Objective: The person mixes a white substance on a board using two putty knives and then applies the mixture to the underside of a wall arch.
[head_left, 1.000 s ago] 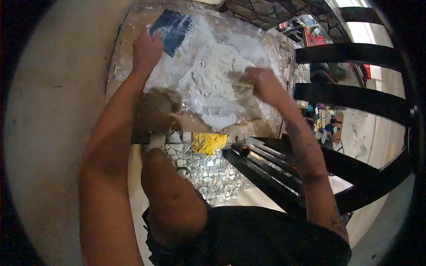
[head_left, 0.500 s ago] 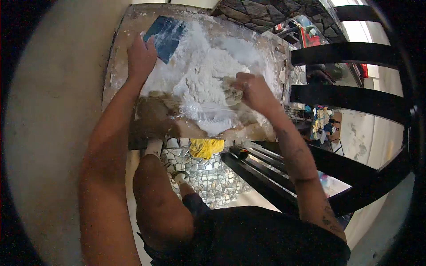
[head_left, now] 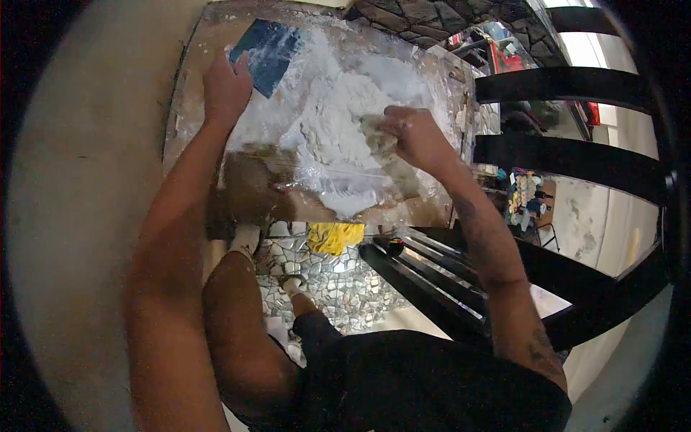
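Note:
My left hand point(head_left: 227, 88) grips the near-left edge of a flat, dark blue rectangular sheet point(head_left: 269, 57), smeared with white, at the board's far left. A mound of white, powdery-looking paste point(head_left: 342, 119) spreads over the middle of the worn wooden board point(head_left: 259, 183). Over the right side of that paste is my right hand point(head_left: 417, 137), its fingers curled together and slightly blurred. Whatever those fingers hold, if anything, I cannot make out.
Black slatted rails point(head_left: 568, 155) stand close along the right side. A yellow cloth point(head_left: 335, 237) hangs or lies below the board's near edge, above a mosaic stone floor point(head_left: 338, 288). A pale wall point(head_left: 86, 216) rises at left.
My right hand has moved slightly up and to the right over the paste. The left hand and blue sheet have shifted a little up in view.

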Action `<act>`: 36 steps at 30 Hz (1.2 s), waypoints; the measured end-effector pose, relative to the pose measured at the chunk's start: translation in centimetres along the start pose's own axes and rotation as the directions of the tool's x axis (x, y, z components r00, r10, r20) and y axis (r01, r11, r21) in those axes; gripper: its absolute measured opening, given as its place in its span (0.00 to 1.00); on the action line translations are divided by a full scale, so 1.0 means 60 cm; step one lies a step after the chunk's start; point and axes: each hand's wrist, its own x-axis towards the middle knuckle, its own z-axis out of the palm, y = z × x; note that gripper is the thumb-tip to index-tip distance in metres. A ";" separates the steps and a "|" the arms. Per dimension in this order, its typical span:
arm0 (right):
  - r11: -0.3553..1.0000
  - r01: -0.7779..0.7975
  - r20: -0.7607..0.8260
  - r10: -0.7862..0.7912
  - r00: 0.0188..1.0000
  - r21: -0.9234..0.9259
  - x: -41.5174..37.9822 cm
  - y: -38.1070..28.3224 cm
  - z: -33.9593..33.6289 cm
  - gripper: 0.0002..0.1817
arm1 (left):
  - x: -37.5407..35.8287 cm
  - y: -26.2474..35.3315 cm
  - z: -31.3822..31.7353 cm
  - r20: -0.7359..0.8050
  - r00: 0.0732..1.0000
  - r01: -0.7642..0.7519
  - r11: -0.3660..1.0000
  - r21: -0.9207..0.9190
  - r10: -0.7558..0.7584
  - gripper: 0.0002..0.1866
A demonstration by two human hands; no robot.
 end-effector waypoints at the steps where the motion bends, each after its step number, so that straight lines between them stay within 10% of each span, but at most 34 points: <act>1: 1.000 0.002 0.046 -0.001 0.999 -0.014 0.014 0.005 -0.014 0.17 | -0.004 -0.027 0.020 -0.042 0.995 -0.087 0.995 0.056 0.089 0.21; 3: 0.999 0.007 0.160 0.001 0.987 -0.051 0.044 0.040 -0.036 0.19 | -0.013 -0.031 0.035 -0.069 0.982 -0.169 0.980 0.102 0.176 0.21; 7: 0.989 0.099 -0.273 -0.125 0.954 -0.107 0.014 0.017 0.020 0.14 | -0.010 0.011 -0.005 0.079 0.995 0.064 0.998 -0.028 -0.061 0.21; 11: 0.999 -0.008 0.199 0.014 0.980 -0.031 0.058 0.025 -0.046 0.18 | -0.007 0.018 -0.007 0.024 0.998 0.066 0.998 -0.023 -0.066 0.20; 15: 0.999 0.039 -0.142 -0.043 0.989 -0.032 0.033 0.011 0.006 0.15 | -0.002 0.022 -0.018 0.075 0.993 0.100 0.992 -0.072 -0.095 0.19; 19: 0.996 0.073 0.164 -0.079 0.983 0.041 0.072 0.039 -0.040 0.15 | -0.005 0.029 -0.012 0.056 0.995 0.089 0.986 -0.141 -0.082 0.20; 23: 0.997 0.026 -0.036 -0.029 0.999 -0.073 0.040 0.019 0.003 0.20 | -0.007 0.014 -0.008 0.107 0.983 0.159 0.985 -0.065 -0.152 0.22; 27: 0.995 0.080 0.143 -0.089 0.986 0.067 0.085 0.031 -0.049 0.15 | -0.008 0.017 0.001 0.019 0.998 0.068 0.991 -0.114 -0.066 0.22; 31: 0.999 0.046 -0.114 -0.046 0.992 -0.004 0.035 0.040 0.032 0.13 | -0.007 0.016 -0.008 0.000 0.997 0.075 0.978 -0.196 -0.076 0.20; 35: 0.993 0.084 0.130 -0.073 0.989 -0.081 0.099 0.060 -0.033 0.13 | -0.007 0.030 -0.020 0.095 0.985 0.152 0.983 -0.102 -0.142 0.18; 36: 0.992 0.104 -0.084 -0.110 0.990 -0.074 0.096 0.053 -0.029 0.14 | -0.007 0.032 -0.021 0.110 0.984 0.154 0.982 -0.110 -0.142 0.18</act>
